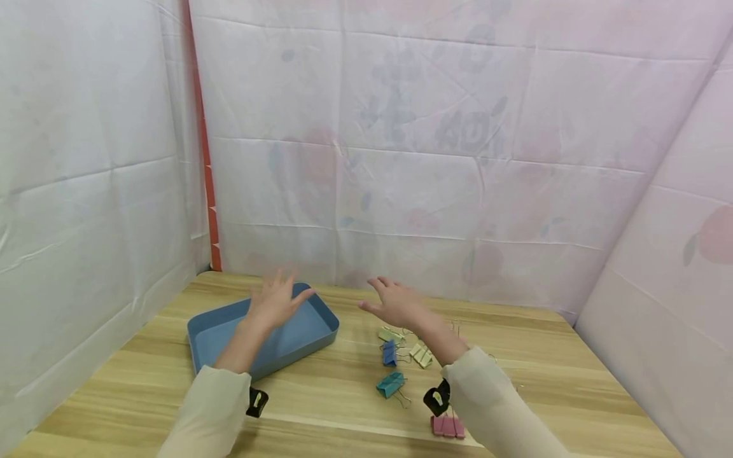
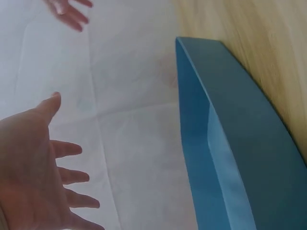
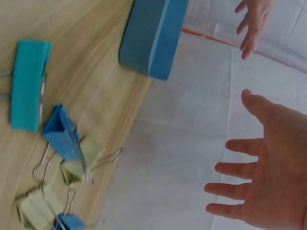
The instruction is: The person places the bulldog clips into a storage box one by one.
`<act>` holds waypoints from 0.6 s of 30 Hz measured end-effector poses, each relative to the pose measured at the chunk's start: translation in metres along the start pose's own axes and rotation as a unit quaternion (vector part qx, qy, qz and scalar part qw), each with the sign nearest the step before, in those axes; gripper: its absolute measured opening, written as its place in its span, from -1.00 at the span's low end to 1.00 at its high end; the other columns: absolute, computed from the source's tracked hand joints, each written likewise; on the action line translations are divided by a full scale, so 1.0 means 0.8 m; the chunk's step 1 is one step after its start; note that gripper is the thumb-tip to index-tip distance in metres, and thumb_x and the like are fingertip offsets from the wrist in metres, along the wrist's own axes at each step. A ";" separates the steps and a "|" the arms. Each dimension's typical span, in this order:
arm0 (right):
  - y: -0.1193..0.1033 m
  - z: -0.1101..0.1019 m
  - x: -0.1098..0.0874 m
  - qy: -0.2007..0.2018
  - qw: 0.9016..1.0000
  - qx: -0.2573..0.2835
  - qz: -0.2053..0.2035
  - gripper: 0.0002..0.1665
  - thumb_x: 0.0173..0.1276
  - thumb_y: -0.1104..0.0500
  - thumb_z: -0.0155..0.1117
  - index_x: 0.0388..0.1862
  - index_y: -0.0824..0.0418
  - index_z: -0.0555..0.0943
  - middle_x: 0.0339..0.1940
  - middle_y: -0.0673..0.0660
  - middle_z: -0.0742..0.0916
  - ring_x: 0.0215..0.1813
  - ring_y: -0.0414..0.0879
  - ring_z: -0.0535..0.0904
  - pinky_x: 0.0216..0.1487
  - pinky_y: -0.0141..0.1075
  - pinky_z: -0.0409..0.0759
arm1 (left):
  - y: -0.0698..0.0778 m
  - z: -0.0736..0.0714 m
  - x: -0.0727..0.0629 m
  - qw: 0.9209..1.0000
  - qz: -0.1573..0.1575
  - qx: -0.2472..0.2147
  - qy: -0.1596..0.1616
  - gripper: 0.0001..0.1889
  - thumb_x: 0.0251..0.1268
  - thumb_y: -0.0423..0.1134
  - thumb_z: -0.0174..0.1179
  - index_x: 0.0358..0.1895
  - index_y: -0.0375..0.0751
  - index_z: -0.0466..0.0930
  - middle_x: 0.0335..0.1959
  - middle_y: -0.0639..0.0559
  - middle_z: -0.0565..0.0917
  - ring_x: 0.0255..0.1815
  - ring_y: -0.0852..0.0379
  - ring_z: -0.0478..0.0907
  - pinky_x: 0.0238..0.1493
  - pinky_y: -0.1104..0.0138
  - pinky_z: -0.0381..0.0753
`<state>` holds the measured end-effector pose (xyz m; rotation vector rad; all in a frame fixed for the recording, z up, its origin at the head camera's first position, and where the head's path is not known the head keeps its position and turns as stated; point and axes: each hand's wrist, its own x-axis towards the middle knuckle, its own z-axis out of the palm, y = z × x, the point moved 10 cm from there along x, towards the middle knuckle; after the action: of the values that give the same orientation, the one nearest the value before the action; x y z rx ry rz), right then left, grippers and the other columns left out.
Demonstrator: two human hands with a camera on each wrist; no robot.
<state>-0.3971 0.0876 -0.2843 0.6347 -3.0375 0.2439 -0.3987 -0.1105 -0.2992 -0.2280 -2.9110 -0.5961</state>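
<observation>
My left hand (image 1: 273, 306) hovers above the blue tray (image 1: 263, 367), fingers spread and holding nothing. To its right, my right hand (image 1: 397, 305) is raised over the table with straight, parted fingers. Binder clips lie below and around the right hand: a teal clip (image 1: 391, 385), a blue clip (image 1: 389, 353), two pale yellow clips (image 1: 422, 355) and a pink clip (image 1: 448, 426). My right forearm hides part of the group. In the right wrist view, the teal clip (image 3: 29, 86) lies beside the blue clip (image 3: 62, 132).
The wooden table (image 1: 338, 407) runs back to a white sheet wall (image 1: 401, 191), with more sheeting on both sides. A red strip (image 1: 204, 146) runs up the back left corner. Each wrist carries a black strap mount (image 1: 257, 403).
</observation>
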 end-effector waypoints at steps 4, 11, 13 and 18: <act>-0.019 0.007 0.005 0.005 1.000 0.010 -0.016 -0.23 0.35 -0.23 -0.01 0.39 0.17 0.21 0.33 0.24 0.32 0.26 0.20 0.29 0.16 0.04 0.28 | -0.020 -0.010 -0.017 0.999 -0.015 -0.032 -0.004 -0.27 0.37 0.16 -0.15 0.43 -0.25 -0.02 0.39 -0.38 -0.11 0.34 -0.42 -0.26 0.10 -0.36 -0.24; -0.039 0.033 0.016 -0.013 0.997 0.078 -0.021 -0.26 0.35 -0.14 0.07 0.37 0.21 0.22 0.32 0.26 0.32 0.24 0.17 0.32 0.14 0.00 0.33 | -0.058 -0.023 -0.049 0.997 -0.040 -0.072 -0.014 -0.28 0.40 0.08 -0.13 0.39 -0.41 -0.02 0.34 -0.49 -0.08 0.31 -0.46 -0.18 0.08 -0.36 -0.19; -0.043 0.040 0.019 -0.017 0.995 0.100 -0.020 -0.28 0.36 -0.12 0.07 0.36 0.23 0.23 0.33 0.26 0.32 0.23 0.17 0.33 0.12 0.00 0.34 | -0.072 -0.024 -0.060 0.995 -0.052 -0.085 -0.022 -0.28 0.40 0.08 -0.12 0.37 -0.44 -0.01 0.33 -0.51 -0.05 0.29 -0.49 -0.16 0.06 -0.38 -0.15; -0.052 0.053 0.029 -0.004 0.989 0.142 -0.027 -0.38 0.37 0.02 0.09 0.28 0.35 0.31 0.24 0.29 0.42 0.21 0.15 0.36 0.13 -0.02 0.34 | -0.116 -0.025 -0.081 0.989 -0.087 -0.107 -0.043 -0.27 0.40 0.01 -0.10 0.33 -0.56 -0.05 0.26 -0.61 -0.02 0.21 -0.58 -0.10 0.06 -0.33 0.00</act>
<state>-0.4014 0.0340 -0.3187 0.7328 -3.0133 0.6829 -0.3499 -0.2106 -0.3279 -0.0245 -2.9687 -0.9523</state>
